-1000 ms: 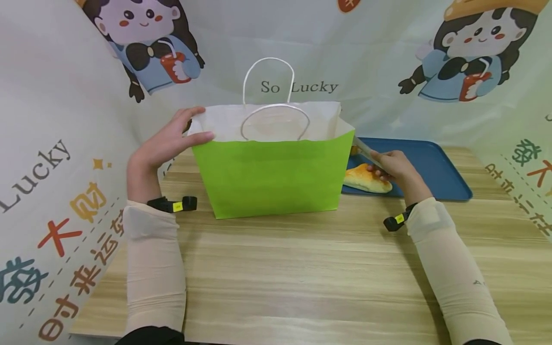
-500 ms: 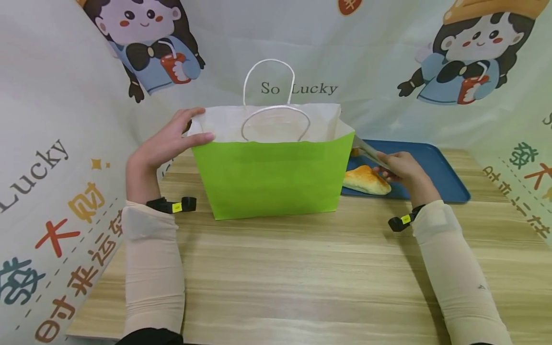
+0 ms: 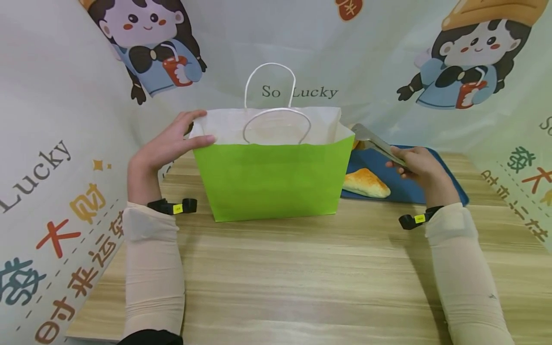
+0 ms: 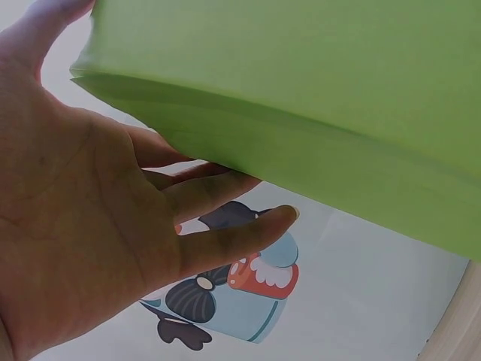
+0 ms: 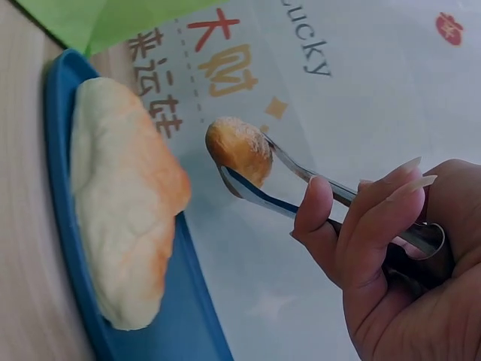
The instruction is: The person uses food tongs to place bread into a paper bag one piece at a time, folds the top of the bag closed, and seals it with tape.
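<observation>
A green paper bag (image 3: 276,184) with a white lining and twisted handles stands upright on the table. My left hand (image 3: 166,143) grips its upper left side, thumb on the front rim; in the left wrist view several fingers reach along the bag's folded side. My right hand (image 3: 424,167) holds metal tongs (image 3: 380,144) to the right of the bag. Between the tongs' tips is a small browned bread roll (image 5: 237,150), raised above the tray and mostly hidden behind the bag in the head view. A larger pale, golden-topped bread (image 3: 366,183) lies on the blue tray (image 3: 409,191).
The wooden table (image 3: 293,268) stretches in front of the bag. A printed backdrop (image 3: 371,57) with cartoon figures stands behind and along both sides. The bag covers the tray's left end in the head view.
My right hand has moved right and lifted the tongs, with the small roll, up from the tray. My left hand and the bag stay in place; the head view has tilted slightly.
</observation>
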A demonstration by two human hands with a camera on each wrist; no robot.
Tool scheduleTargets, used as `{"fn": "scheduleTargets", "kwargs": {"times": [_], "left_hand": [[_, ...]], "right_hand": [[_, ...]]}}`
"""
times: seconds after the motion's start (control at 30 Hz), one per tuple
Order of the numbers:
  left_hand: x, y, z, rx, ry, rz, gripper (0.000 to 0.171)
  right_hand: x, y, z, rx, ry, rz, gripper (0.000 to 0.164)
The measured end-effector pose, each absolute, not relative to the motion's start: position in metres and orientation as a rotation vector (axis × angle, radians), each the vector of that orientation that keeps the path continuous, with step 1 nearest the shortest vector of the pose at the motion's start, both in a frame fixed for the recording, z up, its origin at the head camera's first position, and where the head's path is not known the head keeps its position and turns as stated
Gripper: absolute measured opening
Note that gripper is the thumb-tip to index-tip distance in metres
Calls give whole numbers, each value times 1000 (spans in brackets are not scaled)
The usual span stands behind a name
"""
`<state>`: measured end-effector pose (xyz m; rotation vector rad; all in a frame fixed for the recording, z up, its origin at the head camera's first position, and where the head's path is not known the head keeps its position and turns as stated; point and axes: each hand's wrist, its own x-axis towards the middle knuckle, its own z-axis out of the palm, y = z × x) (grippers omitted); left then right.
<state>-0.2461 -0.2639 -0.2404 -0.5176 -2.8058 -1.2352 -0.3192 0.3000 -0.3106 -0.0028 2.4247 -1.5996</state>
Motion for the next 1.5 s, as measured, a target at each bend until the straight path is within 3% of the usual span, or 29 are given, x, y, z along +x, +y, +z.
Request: {"fn": "scheduleTargets", "kwargs": {"times": [0.93,1.27,1.5], "left_hand": [[-245,-264,-239,-515,-2824,-1195,90],[-246,-264,-240,-512,-2817,-1216,90],[-245,-264,-240,-516,-2818,-1229,90]], "right_hand": [[-274,294,-250,-236,2521,-1841,68],[-251,289,-238,-416,2475,-2040,42],[-239,280,-230,-565,2459,-2096,35]]}}
